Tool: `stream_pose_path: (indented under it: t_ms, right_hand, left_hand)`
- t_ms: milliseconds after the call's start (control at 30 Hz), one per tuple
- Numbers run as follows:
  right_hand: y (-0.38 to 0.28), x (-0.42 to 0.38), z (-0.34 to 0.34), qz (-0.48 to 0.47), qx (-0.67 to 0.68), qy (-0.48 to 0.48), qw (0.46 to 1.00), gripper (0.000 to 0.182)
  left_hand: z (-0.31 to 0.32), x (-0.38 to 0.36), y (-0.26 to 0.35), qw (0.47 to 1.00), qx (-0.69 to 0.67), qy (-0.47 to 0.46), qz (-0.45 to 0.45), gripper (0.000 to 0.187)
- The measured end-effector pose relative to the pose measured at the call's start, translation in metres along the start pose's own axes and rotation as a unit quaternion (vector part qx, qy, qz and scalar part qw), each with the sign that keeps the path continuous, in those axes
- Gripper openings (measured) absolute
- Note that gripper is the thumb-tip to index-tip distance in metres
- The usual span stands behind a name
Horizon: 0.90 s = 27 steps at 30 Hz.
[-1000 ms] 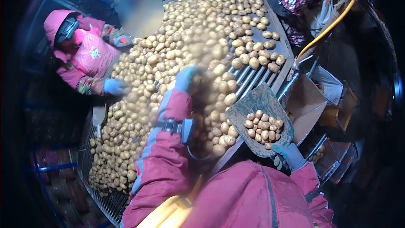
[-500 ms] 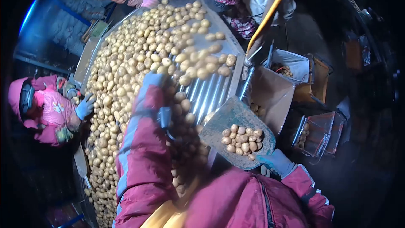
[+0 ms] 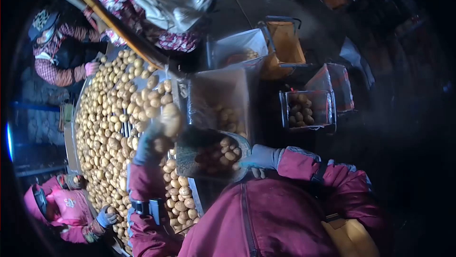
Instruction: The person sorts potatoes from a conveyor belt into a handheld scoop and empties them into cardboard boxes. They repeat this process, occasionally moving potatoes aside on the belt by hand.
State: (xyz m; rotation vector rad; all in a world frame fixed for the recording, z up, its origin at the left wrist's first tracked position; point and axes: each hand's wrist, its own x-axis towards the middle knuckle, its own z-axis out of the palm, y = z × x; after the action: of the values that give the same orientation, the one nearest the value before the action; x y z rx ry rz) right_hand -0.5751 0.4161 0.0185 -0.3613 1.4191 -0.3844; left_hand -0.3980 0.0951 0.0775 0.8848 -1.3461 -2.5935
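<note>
Scoop (image 3: 188,163) with small potatoes (image 3: 229,152) in it, held near the right edge of the worktop (image 3: 195,197).
Its long axis runs left to right, the broad open mouth pointing left toward the heaped potatoes (image 3: 102,124) and the back end right, where the right hand (image 3: 262,157) is closed on it; the left hand (image 3: 148,143), blurred, is near the mouth, and whether it grips anything cannot be told.

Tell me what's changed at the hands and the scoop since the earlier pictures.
The left hand has come from over the potato pile toward the scoop; it is blurred, seemingly with a large potato. The camera's view has turned right. The right hand still grips the scoop, with small potatoes in it.
</note>
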Motion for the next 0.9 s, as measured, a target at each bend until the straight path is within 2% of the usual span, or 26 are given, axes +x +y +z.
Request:
stream_pose_path:
  t_ms: [33, 67, 100, 133, 167, 200, 267, 300, 333, 367, 400, 467, 500, 533, 600, 633, 667, 733, 767, 833, 900]
  right_hand:
    - [0.011, 0.002, -0.003, -0.014, 0.034, 0.0, 0.999, 0.059]
    - [0.02, 0.001, -0.004, -0.028, 0.068, -0.001, 0.997, 0.057]
    - [0.025, -0.006, -0.005, -0.107, 0.059, 0.05, 0.991, 0.051]
    - [0.027, -0.018, -0.005, -0.183, 0.049, 0.102, 0.977, 0.046]
    - [0.029, -0.031, -0.008, -0.217, 0.064, 0.106, 0.968, 0.043]
    - [0.03, -0.043, -0.011, -0.251, 0.078, 0.109, 0.959, 0.04]
    - [0.066, -0.002, -0.001, -0.302, 0.178, 0.099, 0.931, 0.039]
    - [0.083, 0.019, 0.004, -0.327, 0.225, 0.091, 0.913, 0.039]
    - [0.058, -0.035, -0.008, -0.262, 0.223, 0.068, 0.937, 0.039]
    - [0.053, -0.048, -0.015, -0.201, 0.207, 0.055, 0.956, 0.041]
    - [0.047, -0.06, -0.021, -0.141, 0.189, 0.039, 0.971, 0.043]
    - [0.054, -0.049, -0.016, -0.169, 0.213, 0.035, 0.962, 0.046]
    - [0.07, -0.014, -0.015, -0.184, 0.15, 0.057, 0.97, 0.048]
    - [0.086, 0.02, -0.013, -0.196, 0.086, 0.082, 0.973, 0.05]
    - [0.057, -0.007, -0.01, -0.11, 0.22, 0.029, 0.969, 0.047]
    - [0.063, 0.02, -0.001, -0.242, 0.248, 0.028, 0.938, 0.041]
    - [0.072, 0.041, -0.006, -0.272, 0.101, 0.067, 0.955, 0.036]
    - [0.02, 0.004, -0.003, -0.092, 0.154, 0.004, 0.984, 0.023]
    - [0.008, 0.001, 0.006, -0.099, 0.179, 0.024, 0.979, 0.028]
    - [-0.02, -0.001, 0.013, -0.064, 0.14, 0.002, 0.988, 0.029]
    - [-0.044, -0.001, 0.026, -0.074, 0.134, 0.004, 0.988, 0.029]
  left_hand:
    - [0.052, 0.011, 0.004, 0.998, 0.02, -0.047, -0.035, 0.061]
    - [0.07, 0.028, -0.004, 0.99, 0.036, -0.1, -0.095, 0.065]
    - [0.105, 0.046, -0.015, 0.985, 0.006, -0.14, -0.103, 0.065]
    - [0.153, 0.057, -0.026, 0.991, -0.019, -0.078, -0.106, 0.056]
    - [0.161, 0.079, -0.048, 0.978, -0.033, -0.143, -0.147, 0.051]
    - [0.185, 0.094, -0.055, 0.966, 0.06, -0.161, -0.192, 0.05]
    - [0.246, 0.113, -0.085, 0.95, 0.265, -0.168, -0.005, 0.057]
    - [0.26, 0.118, -0.092, 0.942, 0.294, -0.164, 0.012, 0.058]
    - [0.269, 0.124, -0.096, 0.933, 0.323, -0.158, 0.032, 0.059]
    - [0.273, 0.126, -0.097, 0.922, 0.352, -0.15, 0.053, 0.06]
    - [0.27, 0.121, -0.093, 0.917, 0.361, -0.147, 0.08, 0.057]
    - [0.237, 0.119, -0.089, 0.923, 0.359, -0.132, 0.052, 0.053]
    - [0.212, 0.117, -0.086, 0.925, 0.359, -0.114, 0.043, 0.052]
    - [0.188, 0.112, -0.086, 0.917, 0.371, -0.09, 0.115, 0.045]
    - [0.167, 0.071, -0.06, 0.969, 0.244, -0.006, 0.039, 0.037]
    - [0.147, 0.054, -0.055, 0.982, 0.179, 0.047, 0.024, 0.035]
    - [0.126, 0.036, -0.047, 0.982, 0.168, 0.083, -0.003, 0.033]
    - [0.083, -0.005, -0.033, 0.972, 0.162, 0.168, -0.026, 0.032]
    - [0.053, -0.026, -0.036, 0.975, 0.123, 0.185, 0.012, 0.035]
    - [-0.002, -0.066, -0.04, 0.957, 0.132, 0.25, 0.063, 0.034]
    - [-0.049, -0.105, -0.043, 0.941, 0.087, 0.323, 0.054, 0.034]
